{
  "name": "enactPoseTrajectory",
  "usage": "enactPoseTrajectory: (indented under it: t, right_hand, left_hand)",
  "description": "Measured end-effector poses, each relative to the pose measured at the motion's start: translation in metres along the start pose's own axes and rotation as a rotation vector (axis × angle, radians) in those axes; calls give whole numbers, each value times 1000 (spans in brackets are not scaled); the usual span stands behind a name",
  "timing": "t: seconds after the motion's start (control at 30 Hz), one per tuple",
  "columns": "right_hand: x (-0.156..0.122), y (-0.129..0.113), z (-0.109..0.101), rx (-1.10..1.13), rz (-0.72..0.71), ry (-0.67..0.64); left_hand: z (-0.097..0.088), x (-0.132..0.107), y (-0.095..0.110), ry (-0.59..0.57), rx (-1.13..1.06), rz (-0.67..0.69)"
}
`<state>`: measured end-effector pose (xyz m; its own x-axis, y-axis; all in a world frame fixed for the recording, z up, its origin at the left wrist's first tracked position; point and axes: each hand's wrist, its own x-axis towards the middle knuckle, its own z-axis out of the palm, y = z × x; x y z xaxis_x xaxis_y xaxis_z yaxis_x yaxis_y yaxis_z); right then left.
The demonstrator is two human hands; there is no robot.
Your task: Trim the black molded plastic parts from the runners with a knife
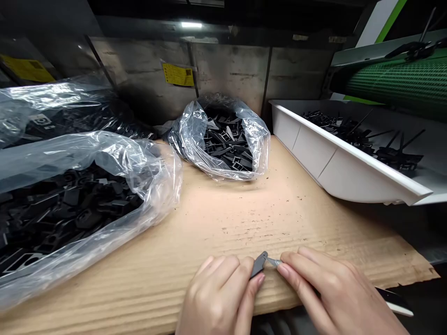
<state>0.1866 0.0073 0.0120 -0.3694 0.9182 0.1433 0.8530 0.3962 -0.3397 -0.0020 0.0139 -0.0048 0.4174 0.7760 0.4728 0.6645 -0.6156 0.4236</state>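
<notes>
Near the front edge of the cardboard-covered table, my left hand [220, 293] is closed on a small black plastic part [259, 264], its rounded end sticking out past thumb and forefinger. My right hand [324, 286] pinches a small knife with a pointed metal blade [273, 262]. The blade's tip is at the upper end of the plastic part, apparently touching it. Most of the knife's handle is hidden by my right hand.
A clear bag [164, 186] of black parts lies at left, another bag [260, 149] at the back centre. At right stands a white bin [307, 144] with black sprue-like pieces, below a green conveyor belt [398, 77]. Small dark shavings dot the cardboard [223, 204].
</notes>
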Motion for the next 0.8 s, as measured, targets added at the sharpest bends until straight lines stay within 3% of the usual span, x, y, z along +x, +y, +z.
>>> enactPoseTrajectory:
  t: [0.33,0.6,0.8]
  right_hand:
    - [4,-3,1,-21,20,-9]
    - [11,-20,3,-79,92,116]
    - [15,-25,0,-126,156,144]
  left_hand:
    - [-1,1,-2,-2,-17,49]
    - [0,4,2,95,42,81]
    - [-1,7,5,61,77,37]
